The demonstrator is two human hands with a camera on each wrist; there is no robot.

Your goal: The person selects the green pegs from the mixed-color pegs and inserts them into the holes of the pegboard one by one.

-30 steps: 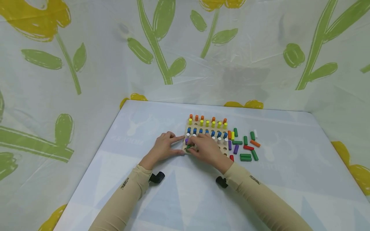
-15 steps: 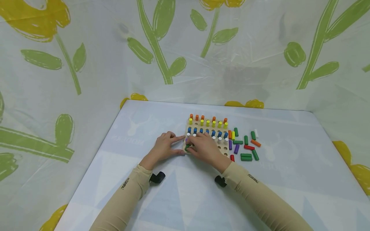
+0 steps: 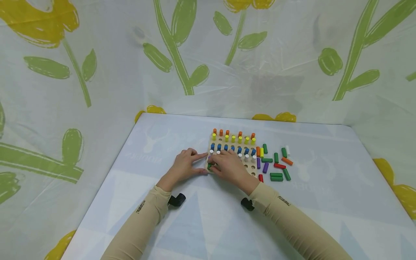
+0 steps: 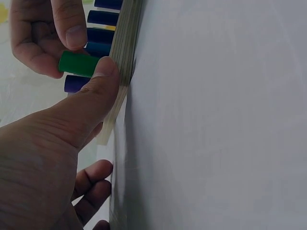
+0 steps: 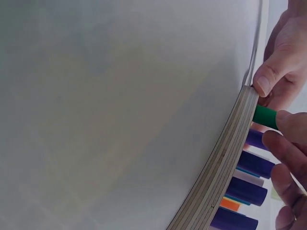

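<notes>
A wooden pegboard carries standing rows of orange, yellow, blue and white pegs, with purple ones partly hidden by my right hand. My right hand reaches over the near-left corner and pinches a green peg. That green peg stands at the corner spot, its lower end at the board's face. My left hand lies along the left edge, index finger and thumb stretched out to the board. In the left wrist view its thumb rests at the board's edge beside the green peg.
Loose pegs lie right of the board: several green ones, red, orange, purple, yellow and white. Black devices show at the left wrist and right wrist. A flowered sheet rises behind the table.
The green peg, tilted in the right fingers before, now stands more upright at the corner, slightly farther left. The right hand has shifted slightly left; the left hand stays put.
</notes>
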